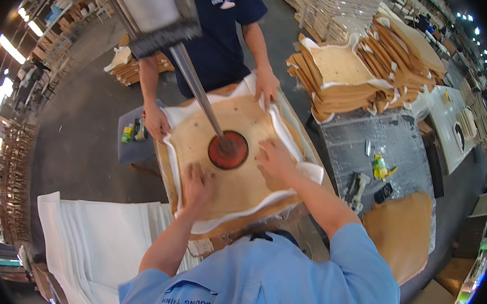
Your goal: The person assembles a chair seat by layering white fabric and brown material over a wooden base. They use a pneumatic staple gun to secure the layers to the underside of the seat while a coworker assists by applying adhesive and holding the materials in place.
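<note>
A pale wooden seat panel (240, 194) lies in front of me with white padding (282, 133) and brown covering (236, 226) around its edges. A round red pad (227, 161) on a metal rod (198, 88) rests on the panel's middle. My left hand (196, 187) lies on the wood at the near left of the pad, fingers stretched out, holding nothing. To the pad's right, my right hand (276, 163) rests on the panel with fingers apart. Across from me, a co-worker's two hands (157, 123) (267, 86) touch the far edge.
A press body (146, 1) hangs over the far left. White foam sheets (96, 240) are stacked at the lower left. On the right, a grey table (393, 141) carries a stapler-like tool (359, 191), a yellow-green packet (380, 167) and brown covers (399, 238). Covered panels (341, 68) are piled behind it.
</note>
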A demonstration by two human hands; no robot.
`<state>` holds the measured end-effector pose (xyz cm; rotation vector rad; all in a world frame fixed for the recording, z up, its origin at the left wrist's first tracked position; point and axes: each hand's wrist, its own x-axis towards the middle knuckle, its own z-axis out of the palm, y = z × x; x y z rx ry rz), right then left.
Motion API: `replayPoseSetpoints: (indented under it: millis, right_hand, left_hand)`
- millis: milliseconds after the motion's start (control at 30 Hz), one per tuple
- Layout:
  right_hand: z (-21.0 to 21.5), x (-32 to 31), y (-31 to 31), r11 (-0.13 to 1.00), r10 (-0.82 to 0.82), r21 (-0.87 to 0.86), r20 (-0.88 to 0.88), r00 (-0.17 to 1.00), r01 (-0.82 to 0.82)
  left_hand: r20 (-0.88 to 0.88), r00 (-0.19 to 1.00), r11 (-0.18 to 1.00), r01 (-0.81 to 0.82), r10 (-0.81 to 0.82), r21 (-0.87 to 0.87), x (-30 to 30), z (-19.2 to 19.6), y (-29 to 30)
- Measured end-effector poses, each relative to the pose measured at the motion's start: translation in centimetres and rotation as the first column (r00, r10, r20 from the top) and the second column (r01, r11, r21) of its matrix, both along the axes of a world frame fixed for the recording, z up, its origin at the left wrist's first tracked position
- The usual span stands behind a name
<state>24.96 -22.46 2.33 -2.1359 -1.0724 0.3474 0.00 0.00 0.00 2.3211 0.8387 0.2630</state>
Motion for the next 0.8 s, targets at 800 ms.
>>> replayPoseSetpoints:
  millis: [800]
  right_hand:
    - [2.5,-0.4,-1.4,0.979,-0.071,-0.198,-0.136,0.988,0.043]
  left_hand:
    - [0.087,0.982,0.933,0.131,-0.169,0.336,-2.8,2.6,-1.0]
